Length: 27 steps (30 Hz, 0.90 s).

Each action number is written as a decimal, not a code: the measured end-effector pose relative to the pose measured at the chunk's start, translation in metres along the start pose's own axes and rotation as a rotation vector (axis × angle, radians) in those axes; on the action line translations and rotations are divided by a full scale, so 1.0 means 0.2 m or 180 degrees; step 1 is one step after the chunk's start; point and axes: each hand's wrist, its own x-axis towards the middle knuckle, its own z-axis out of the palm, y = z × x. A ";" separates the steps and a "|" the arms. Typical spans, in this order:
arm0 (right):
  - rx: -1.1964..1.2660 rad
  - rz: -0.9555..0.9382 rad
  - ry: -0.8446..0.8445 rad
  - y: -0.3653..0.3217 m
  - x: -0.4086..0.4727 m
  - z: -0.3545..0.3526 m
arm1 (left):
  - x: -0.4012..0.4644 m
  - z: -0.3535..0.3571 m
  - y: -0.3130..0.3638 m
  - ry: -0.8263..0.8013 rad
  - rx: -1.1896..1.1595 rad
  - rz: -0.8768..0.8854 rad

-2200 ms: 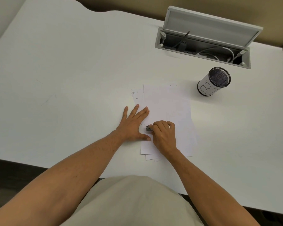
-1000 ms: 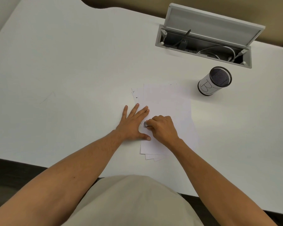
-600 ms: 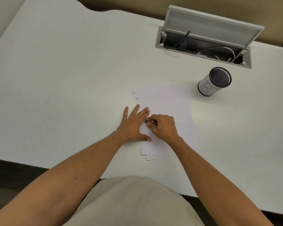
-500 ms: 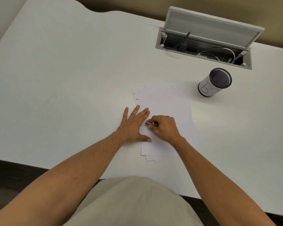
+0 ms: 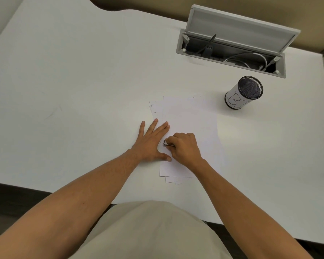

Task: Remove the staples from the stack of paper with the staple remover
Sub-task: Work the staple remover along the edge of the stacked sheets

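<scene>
A loosely fanned stack of white paper [image 5: 191,116] lies on the white desk [image 5: 82,71] in front of me. My left hand [image 5: 151,142] lies flat with straight fingers, pressing the stack's left edge down. My right hand [image 5: 184,147] is curled round a small metal staple remover [image 5: 166,143], whose tip pokes out at the paper's left margin, close to my left fingers. Most of the tool is hidden under my fingers. A small dark mark [image 5: 155,112] shows on a lower sheet near the top left corner.
A black mesh cup [image 5: 243,92] with a white label stands to the right behind the paper. Further back, an open cable hatch [image 5: 232,53] with its lid raised holds plugs and wires. The desk's front edge runs close to my body.
My right hand shifted slightly forward along the paper's left margin and tilted, and the staple remover's tip shows more. My left hand stayed flat in place.
</scene>
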 end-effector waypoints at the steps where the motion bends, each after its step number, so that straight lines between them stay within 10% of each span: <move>1: 0.0031 0.0053 -0.0013 0.00 0.00 0.00 | 0.00 0.00 0.00 0.0012 0.0020 -0.0002; 11: 0.0683 0.0749 -0.0364 0.01 0.07 -0.04 | 0.00 0.00 0.00 -0.0002 0.0078 -0.0022; 27: 0.0114 0.0072 -0.0005 -0.01 -0.01 0.01 | 0.00 0.00 0.00 0.0007 -0.0002 -0.0031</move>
